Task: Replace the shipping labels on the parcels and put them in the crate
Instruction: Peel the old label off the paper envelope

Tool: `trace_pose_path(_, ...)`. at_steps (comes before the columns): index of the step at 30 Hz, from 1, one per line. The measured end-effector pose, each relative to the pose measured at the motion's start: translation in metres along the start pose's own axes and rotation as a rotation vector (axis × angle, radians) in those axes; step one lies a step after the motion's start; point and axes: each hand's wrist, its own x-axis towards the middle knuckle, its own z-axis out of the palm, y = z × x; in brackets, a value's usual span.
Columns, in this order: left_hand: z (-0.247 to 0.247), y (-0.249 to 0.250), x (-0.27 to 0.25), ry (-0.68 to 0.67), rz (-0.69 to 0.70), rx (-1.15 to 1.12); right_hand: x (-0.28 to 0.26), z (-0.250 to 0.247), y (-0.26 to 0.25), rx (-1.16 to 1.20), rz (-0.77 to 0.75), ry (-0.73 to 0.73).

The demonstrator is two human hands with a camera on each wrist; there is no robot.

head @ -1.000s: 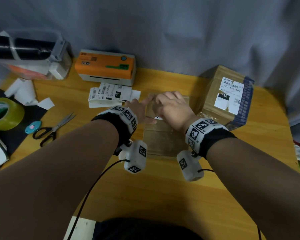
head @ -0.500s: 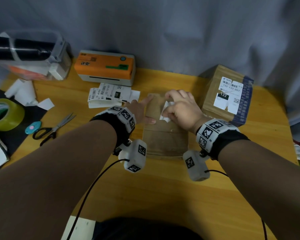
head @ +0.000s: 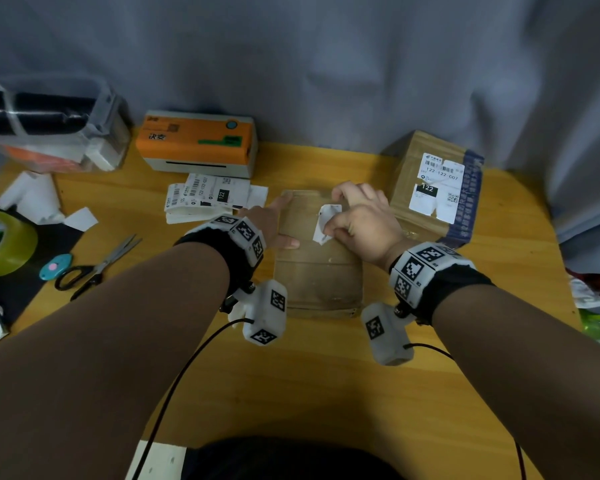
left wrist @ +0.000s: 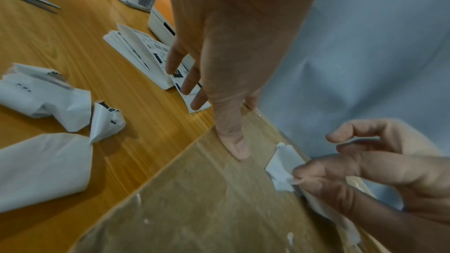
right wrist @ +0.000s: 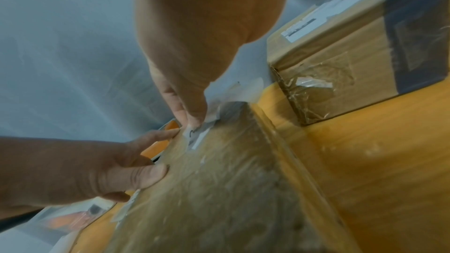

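Observation:
A flat brown parcel (head: 317, 271) lies in the middle of the wooden table. My left hand (head: 274, 226) presses on its left edge, thumb (left wrist: 231, 141) flat on the top and fingers straight. My right hand (head: 357, 216) pinches a torn white label scrap (head: 326, 223) between thumb and forefinger, lifted off the parcel's top; the same label scrap (left wrist: 282, 168) shows in the left wrist view. A second, taller parcel (head: 433, 188) with a white label stands at the right. A stack of fresh labels (head: 205, 199) lies left of the flat parcel.
An orange label printer (head: 198, 143) stands at the back. Scissors (head: 97, 268), a green tape roll (head: 4, 244) and crumpled label scraps (left wrist: 48, 99) lie at the left. A clear bin (head: 49, 126) stands far left. A grey curtain hangs behind the table.
My right hand has drawn back toward me and to the right, peeling the white scrap up off the parcel. The left hand has stayed pressing on the parcel's left edge.

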Motion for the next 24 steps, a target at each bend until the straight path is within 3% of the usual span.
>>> trace_pose_path(20, 0.005, 0.001, 0.000, 0.055, -0.072, 0.063, -0.016, -0.008, 0.005, 0.032, -0.101, 0.133)
trace_pose_path(24, 0.004, 0.008, -0.006, 0.082, -0.108, 0.094, -0.022, 0.001, 0.012, 0.108, -0.044, 0.131)
